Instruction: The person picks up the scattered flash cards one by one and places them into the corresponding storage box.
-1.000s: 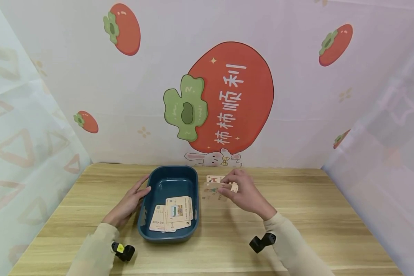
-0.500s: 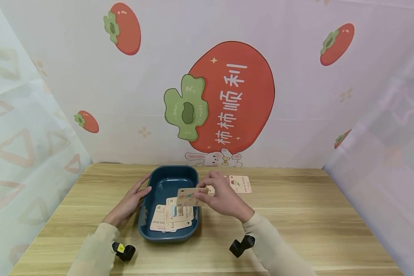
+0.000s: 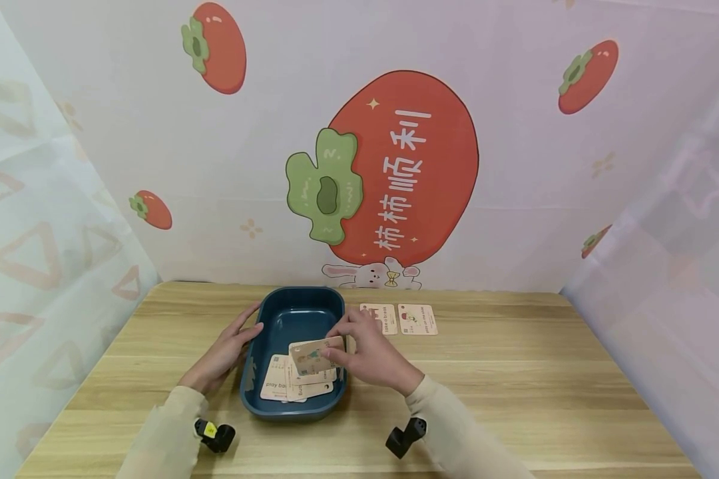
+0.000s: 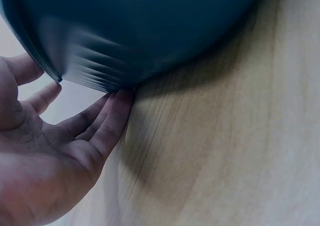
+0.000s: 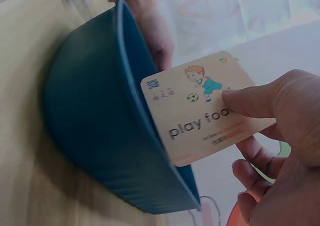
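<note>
My right hand (image 3: 374,352) pinches a flash card (image 5: 175,108) between thumb and fingers. The card shows a child with a football and the words "play foo", the rest covered by the thumb. It is tilted over the front part of a deep blue plastic bin (image 3: 299,319), above several cards (image 3: 272,382) lying overlapped inside. My left hand (image 3: 224,352) rests against the bin's left side, thumb at the rim. In the left wrist view its extended fingers (image 4: 107,128) touch the ribbed outer wall near the tabletop.
Two more flash cards lie flat right of the bin near the table's back, one reading "take a break" (image 3: 388,319) and another with a small picture (image 3: 418,320). Behind the wooden table (image 3: 515,379) hangs a printed backdrop (image 3: 515,166).
My right hand has carried the football card leftward from the table to over the bin, uncovering the two cards at the back. The left hand and bin have stayed put.
</note>
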The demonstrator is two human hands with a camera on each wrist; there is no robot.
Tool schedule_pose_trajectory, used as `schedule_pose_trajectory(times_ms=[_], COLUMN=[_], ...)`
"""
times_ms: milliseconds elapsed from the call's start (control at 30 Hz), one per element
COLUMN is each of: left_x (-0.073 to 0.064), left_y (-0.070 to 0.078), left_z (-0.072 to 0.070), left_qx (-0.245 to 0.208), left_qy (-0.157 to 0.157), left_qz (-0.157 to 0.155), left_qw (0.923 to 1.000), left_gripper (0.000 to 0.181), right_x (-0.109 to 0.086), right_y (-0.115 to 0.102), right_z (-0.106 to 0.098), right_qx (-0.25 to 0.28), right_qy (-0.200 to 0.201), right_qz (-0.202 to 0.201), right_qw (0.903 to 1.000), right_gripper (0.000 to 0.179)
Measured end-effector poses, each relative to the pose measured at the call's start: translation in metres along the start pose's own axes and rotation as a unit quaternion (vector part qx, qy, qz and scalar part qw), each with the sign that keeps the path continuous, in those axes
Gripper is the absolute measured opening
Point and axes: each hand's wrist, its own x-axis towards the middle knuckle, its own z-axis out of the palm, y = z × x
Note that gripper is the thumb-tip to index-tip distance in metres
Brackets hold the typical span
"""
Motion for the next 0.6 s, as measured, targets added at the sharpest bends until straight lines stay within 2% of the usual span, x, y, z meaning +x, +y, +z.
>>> schedule_pose_trajectory(times_ms=[600], left_x=[0.0009], left_y=[-0.0010], left_z=[0.0001], left_qx=[-0.001], left_qy=[0.003], left_qz=[-0.005], left_qw=[1.0000], left_gripper=[0.068], right_x=[-0.0001], right_y=[0.0053], right_z=[0.0106], right_qx=[0.002], right_qy=[-0.020], right_qz=[0.000], right_qw=[0.9998], right_gripper=[0.003])
